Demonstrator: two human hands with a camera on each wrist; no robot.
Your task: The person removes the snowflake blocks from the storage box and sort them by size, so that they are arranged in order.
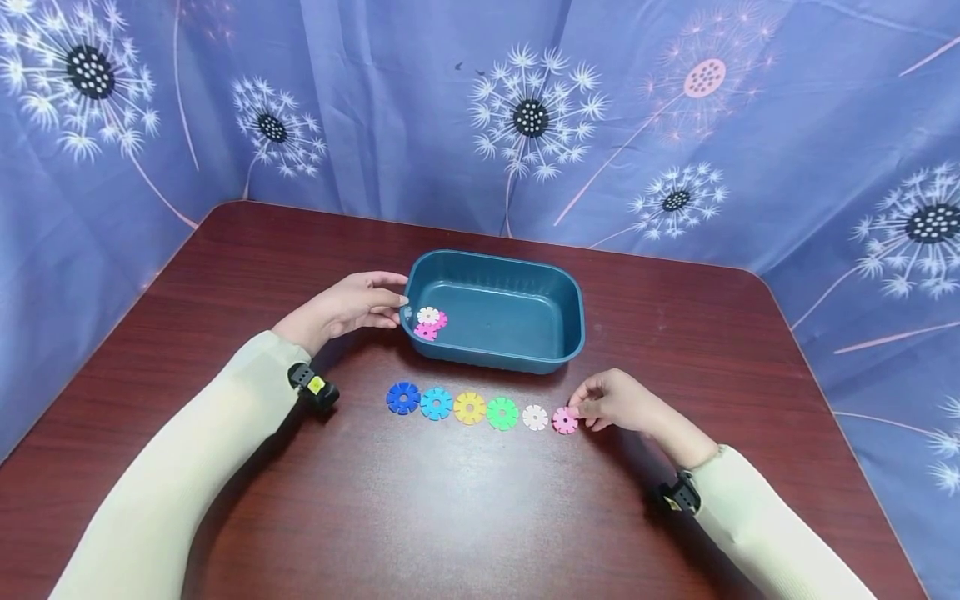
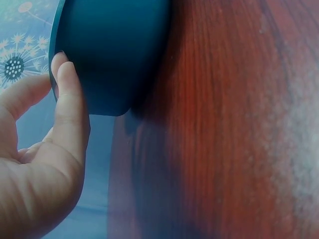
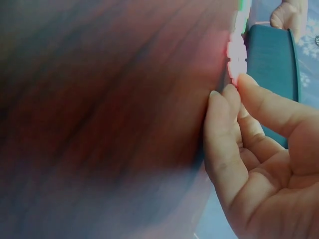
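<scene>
A row of notched plastic snowflake discs lies on the table: dark blue [image 1: 403, 398], light blue [image 1: 437, 404], yellow [image 1: 470, 408], green [image 1: 502, 413], white [image 1: 536, 417] and, at the right end, pink [image 1: 565, 420]. My right hand [image 1: 611, 402] pinches the pink snowflake disc at its right edge between thumb and fingertips. Behind the row stands a teal plastic bin [image 1: 517, 364]. My left hand [image 1: 352, 307] grips the bin's left end at the rim; the left wrist view shows fingertips [image 2: 70, 74] against its outer wall.
Inside the bin, at its left end, lie a white disc [image 1: 428, 316] and pink discs [image 1: 425, 332]. The dark red wooden table [image 1: 465, 517] reaches back to a blue dandelion-print curtain [image 1: 420, 117], which also hangs along both sides.
</scene>
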